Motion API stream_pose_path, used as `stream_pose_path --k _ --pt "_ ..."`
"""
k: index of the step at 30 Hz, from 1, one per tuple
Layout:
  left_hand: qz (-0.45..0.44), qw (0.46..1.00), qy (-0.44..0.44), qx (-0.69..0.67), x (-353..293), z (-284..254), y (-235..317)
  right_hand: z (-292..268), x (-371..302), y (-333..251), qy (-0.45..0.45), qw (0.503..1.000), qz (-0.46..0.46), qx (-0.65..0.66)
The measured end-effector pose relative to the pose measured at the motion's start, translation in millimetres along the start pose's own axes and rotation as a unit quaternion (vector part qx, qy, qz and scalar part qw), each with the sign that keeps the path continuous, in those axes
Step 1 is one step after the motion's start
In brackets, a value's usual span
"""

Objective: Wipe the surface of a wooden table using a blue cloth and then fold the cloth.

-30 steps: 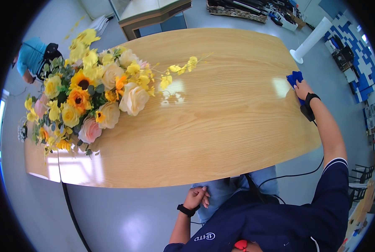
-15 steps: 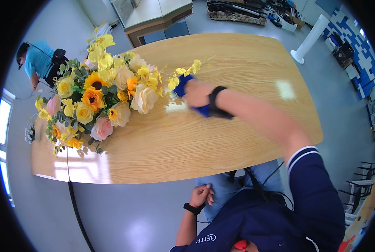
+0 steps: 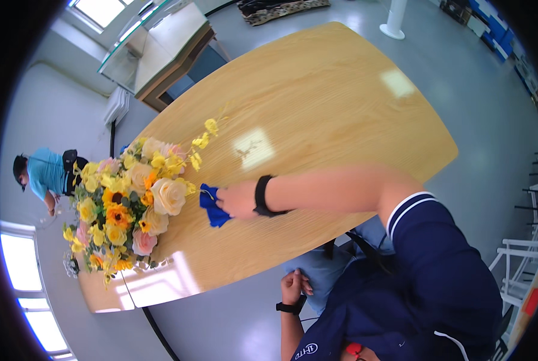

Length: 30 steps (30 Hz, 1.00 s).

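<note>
One shirt logo (image 3: 308, 350), blue cloth (image 3: 212, 208)

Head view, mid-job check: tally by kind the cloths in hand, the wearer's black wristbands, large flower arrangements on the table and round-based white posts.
Blue cloth in right hand: 1
Black wristbands: 2
Large flower arrangement: 1
White post: 1
Total: 5

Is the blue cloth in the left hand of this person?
No, the right hand holds the blue cloth on the wooden tabletop, while the left hand is by the blue jeans.
</note>
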<state>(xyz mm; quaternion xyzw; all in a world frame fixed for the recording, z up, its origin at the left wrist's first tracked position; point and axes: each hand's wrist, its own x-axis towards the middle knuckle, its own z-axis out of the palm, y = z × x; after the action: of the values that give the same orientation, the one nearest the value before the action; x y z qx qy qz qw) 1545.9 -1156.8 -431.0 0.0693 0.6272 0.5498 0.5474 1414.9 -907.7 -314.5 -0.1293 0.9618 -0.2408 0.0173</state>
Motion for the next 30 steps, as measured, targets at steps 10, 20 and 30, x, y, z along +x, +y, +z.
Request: stream_pose_path --k 10,20,30 --pt "-0.024 0.998 0.043 0.043 3.7 21.7 27.0 -106.2 -273.0 154.7 0.103 0.927 0.357 -0.046" --pt "-0.046 0.997 -0.028 0.053 18.8 22.6 42.1 -115.0 -416.0 162.6 0.152 0.867 0.469 -0.069" --pt "-0.070 0.996 -0.053 -0.002 15.4 11.6 31.5 -104.0 -359.7 102.9 0.095 0.896 0.432 -0.049"
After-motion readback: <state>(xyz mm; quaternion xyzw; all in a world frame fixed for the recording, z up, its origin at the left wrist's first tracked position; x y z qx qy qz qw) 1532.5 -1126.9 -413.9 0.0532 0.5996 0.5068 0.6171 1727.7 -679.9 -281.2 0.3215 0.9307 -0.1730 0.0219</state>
